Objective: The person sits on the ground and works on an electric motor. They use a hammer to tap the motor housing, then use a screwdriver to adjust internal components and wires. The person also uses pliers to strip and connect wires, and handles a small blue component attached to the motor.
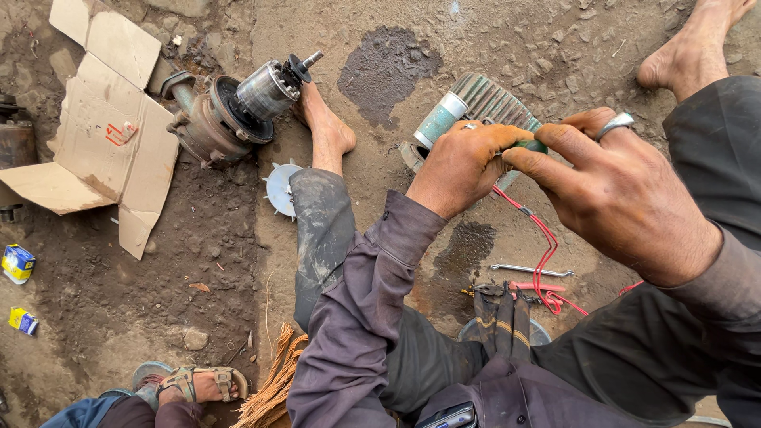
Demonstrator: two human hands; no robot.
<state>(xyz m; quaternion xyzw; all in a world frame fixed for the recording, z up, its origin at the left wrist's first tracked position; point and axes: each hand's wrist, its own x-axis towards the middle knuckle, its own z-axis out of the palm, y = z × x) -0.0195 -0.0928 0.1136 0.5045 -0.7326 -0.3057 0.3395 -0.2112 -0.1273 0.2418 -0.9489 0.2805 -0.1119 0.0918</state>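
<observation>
Red wire [542, 238] pinched between left hand [462, 168] and right hand [626, 198], centre frame; tugging risks snapping it.

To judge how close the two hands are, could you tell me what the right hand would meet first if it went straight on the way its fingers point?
The right hand points leftward, so it would most likely meet the left hand first, over the ribbed green motor housing. Depth is unclear; they look touching.
</observation>
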